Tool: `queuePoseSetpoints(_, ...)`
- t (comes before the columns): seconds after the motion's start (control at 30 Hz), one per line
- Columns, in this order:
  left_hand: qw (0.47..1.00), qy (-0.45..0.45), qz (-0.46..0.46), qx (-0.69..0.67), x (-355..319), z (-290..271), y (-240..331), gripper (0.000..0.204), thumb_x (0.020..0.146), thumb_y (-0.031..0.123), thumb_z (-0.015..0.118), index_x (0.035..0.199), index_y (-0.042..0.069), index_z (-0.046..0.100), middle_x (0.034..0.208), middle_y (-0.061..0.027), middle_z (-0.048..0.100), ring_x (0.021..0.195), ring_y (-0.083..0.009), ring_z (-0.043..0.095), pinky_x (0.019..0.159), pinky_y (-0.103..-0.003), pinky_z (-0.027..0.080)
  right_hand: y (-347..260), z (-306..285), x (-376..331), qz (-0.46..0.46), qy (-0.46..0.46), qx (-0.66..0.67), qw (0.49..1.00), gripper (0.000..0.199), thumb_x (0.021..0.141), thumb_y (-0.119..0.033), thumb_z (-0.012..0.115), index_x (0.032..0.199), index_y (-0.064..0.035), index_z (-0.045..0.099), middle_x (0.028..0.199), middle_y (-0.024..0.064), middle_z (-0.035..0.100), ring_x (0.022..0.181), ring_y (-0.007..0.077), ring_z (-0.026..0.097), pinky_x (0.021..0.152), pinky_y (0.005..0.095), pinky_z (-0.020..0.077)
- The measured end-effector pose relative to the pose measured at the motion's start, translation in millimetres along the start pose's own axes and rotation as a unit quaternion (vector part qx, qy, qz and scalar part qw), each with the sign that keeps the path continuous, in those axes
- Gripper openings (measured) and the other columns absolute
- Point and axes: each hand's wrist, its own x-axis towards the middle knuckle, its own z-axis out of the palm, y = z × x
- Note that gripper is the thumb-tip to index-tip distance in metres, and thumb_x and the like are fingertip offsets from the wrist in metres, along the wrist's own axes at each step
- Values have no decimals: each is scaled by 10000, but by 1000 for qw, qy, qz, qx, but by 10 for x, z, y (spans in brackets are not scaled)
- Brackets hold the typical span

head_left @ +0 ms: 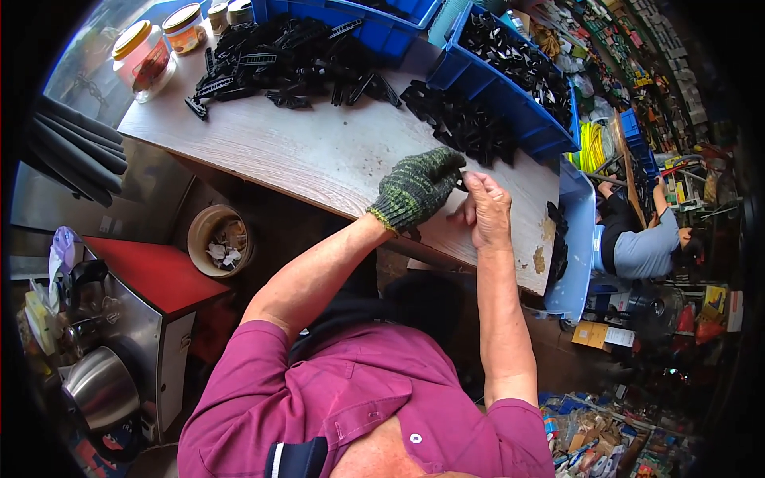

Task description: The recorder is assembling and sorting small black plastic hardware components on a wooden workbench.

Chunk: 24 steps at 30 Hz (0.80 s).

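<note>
My left hand [420, 187], in a green and black knitted glove, is closed over the table's front part. Close beside it is my bare right hand [486, 209], its thumb and fingers pinched together. Between the two sets of fingertips a tiny pale and dark bit shows, too small and covered to name. Just beyond the hands lies a pile of small black plastic parts [466, 127]. A larger heap of long black plastic pieces [279, 60], some with slotted frames, covers the far left of the table [295, 147].
A blue bin [502, 84] of black parts stands at the far right, another blue bin [382, 32] at the back. Lidded jars [143, 60] stand at the far left corner. A waste bucket [199, 255] is on the floor at left. Another person [645, 243] works at right.
</note>
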Motion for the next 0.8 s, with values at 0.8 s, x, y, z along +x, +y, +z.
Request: queuePoseSetpoints(0.8,781,127,168,588,497,-947,-373,308,801,131,601,1092,65,677,1245,-162,581,1209,-390,515,993,-600,384,32,266,-71,-33,68,15,997,307,1026,-350,527,872,-92,466,456,-29,318,365,100,369,379,312,505)
